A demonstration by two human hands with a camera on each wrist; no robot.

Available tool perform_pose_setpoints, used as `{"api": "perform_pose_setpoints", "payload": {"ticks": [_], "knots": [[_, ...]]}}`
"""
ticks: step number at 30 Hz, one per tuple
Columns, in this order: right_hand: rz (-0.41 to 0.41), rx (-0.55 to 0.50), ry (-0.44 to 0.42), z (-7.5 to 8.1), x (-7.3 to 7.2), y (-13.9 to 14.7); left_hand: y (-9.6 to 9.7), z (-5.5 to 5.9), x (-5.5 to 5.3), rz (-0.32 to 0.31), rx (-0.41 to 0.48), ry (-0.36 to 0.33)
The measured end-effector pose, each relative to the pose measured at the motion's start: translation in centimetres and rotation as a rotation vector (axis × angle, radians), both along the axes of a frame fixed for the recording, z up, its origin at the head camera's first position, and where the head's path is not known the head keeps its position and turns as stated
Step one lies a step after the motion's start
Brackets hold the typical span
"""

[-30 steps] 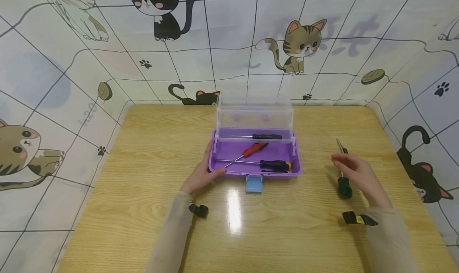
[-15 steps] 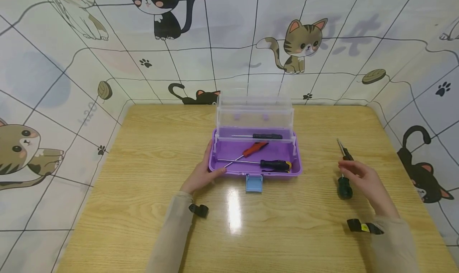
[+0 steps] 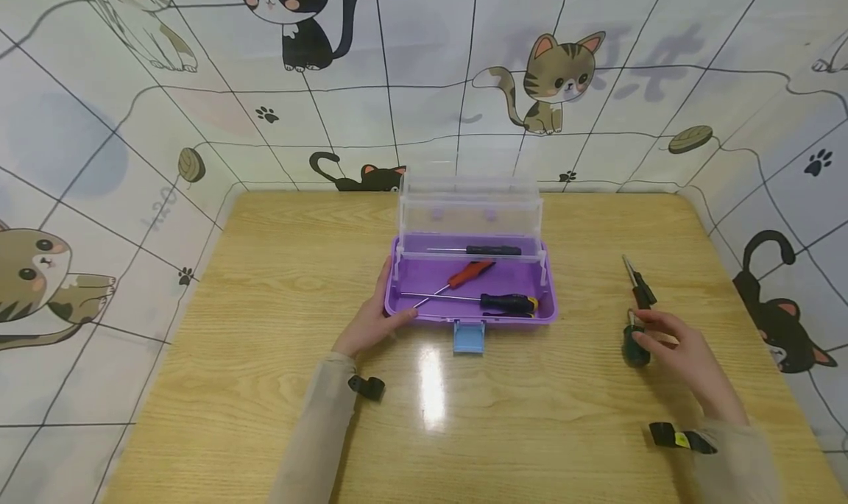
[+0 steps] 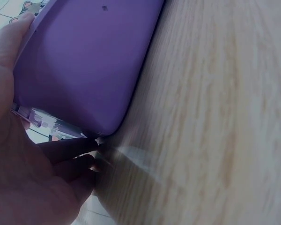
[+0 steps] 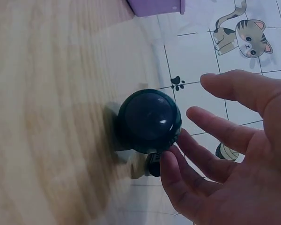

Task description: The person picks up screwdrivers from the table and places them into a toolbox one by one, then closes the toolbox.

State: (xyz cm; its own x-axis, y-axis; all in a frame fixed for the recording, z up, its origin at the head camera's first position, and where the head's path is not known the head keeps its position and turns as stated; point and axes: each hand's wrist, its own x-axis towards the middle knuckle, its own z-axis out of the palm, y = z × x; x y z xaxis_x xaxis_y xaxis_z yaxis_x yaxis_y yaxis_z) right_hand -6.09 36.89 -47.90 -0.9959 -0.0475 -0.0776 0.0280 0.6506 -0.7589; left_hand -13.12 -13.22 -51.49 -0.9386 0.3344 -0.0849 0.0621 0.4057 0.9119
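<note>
A purple toolbox [image 3: 433, 272] with a raised clear lid [image 3: 470, 221] stands on the table. My left hand [image 3: 367, 324] holds its left end, the thumb at the front rim and the fingers along the end wall. Inside lie a red-handled screwdriver [image 3: 469, 274], a black-and-yellow screwdriver [image 3: 506, 303] and a thin black screwdriver [image 3: 493, 251]. To the right, my right hand [image 3: 685, 357] is over a screwdriver with a thick dark green handle [image 3: 634, 348]. Its fingers are spread beside the handle [image 5: 150, 121], not wrapped round it; whether they touch it I cannot tell.
A dark-handled tool with a pointed metal tip [image 3: 640, 283] lies just beyond the green screwdriver. The blue latch [image 3: 469, 338] hangs at the toolbox front. A cat-printed sheet [image 3: 430, 121] rises behind the wooden table [image 3: 530, 408] and along both sides.
My right hand has moved back toward me and slightly right, from the screwdriver's shaft to its green handle. The left hand and the toolbox have stayed put.
</note>
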Motion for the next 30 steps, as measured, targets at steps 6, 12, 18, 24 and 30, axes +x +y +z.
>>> {"api": "perform_pose_setpoints", "payload": {"ticks": [6, 12, 18, 24, 30], "knots": [[-0.020, 0.012, -0.046, -0.5, 0.7, 0.0, 0.0, 0.1, 0.0, -0.002, 0.001, -0.002], [-0.078, 0.005, -0.130, -0.9, 1.2, -0.3, 0.0, 0.1, 0.0, -0.006, 0.016, 0.006], [-0.128, 0.021, -0.194, -1.1, 1.2, -0.9, 0.0, -0.1, 0.0, -0.009, 0.028, 0.012], [-0.150, 0.069, -0.178, -1.4, 0.8, -1.5, 0.0, 0.1, 0.1, -0.002, 0.008, 0.001], [-0.186, 0.103, -0.168, -1.6, 0.6, -2.0, 0.0, 0.2, 0.1, -0.009, 0.010, 0.006]]}}
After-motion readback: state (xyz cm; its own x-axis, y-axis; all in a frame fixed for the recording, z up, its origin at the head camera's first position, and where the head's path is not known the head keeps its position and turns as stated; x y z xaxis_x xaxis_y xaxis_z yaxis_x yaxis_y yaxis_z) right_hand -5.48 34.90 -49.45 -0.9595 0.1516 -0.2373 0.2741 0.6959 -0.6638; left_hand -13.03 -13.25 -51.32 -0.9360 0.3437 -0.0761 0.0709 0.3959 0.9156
